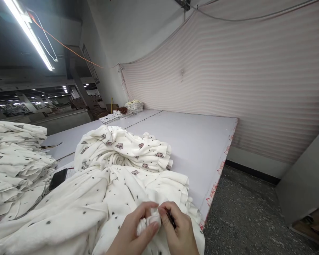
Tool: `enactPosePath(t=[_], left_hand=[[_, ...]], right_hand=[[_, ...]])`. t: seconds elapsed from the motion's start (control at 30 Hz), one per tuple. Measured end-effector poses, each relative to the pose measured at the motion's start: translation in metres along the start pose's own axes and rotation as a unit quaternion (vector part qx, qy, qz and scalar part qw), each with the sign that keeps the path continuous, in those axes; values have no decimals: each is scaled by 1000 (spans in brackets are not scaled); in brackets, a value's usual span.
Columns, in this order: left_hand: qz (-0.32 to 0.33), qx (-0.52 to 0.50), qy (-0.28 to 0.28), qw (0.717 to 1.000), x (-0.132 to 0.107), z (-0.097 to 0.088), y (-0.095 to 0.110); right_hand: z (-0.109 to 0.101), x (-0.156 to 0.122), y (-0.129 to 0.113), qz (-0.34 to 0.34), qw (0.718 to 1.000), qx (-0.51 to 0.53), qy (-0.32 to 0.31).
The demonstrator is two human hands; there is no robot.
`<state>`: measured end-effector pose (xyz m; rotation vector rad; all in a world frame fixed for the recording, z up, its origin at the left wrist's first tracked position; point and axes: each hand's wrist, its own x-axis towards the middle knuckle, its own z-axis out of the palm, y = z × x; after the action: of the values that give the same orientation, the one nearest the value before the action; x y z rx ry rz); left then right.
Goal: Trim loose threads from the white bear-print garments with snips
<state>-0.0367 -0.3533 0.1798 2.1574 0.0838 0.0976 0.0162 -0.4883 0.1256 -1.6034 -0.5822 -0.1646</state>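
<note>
White cloth [85,209] with small dark spots and pinkish animal prints lies heaped in front of me. My left hand [134,228] is closed on a bunched edge of this white cloth, pinched between thumb and fingers. Close beside it, almost touching, my right hand [177,228] is closed around a small dark tool [171,219], perhaps thread snips; most of it is hidden in the palm. Whether the right fingertips also pinch the cloth cannot be made out.
Another folded pile of the printed cloth [124,147] sits just beyond. More lies at the left [16,170], near a dark flat phone-like object [57,179]. Stacked white pieces [134,106] stand at the far end of the table [202,131], whose right edge is taped.
</note>
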Motion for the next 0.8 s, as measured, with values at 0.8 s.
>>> enactPosePath(t=[0.8], left_hand=[[70,27,17,997,7,1,4]], right_hand=[[-33,4,9,189,966,135,-110]])
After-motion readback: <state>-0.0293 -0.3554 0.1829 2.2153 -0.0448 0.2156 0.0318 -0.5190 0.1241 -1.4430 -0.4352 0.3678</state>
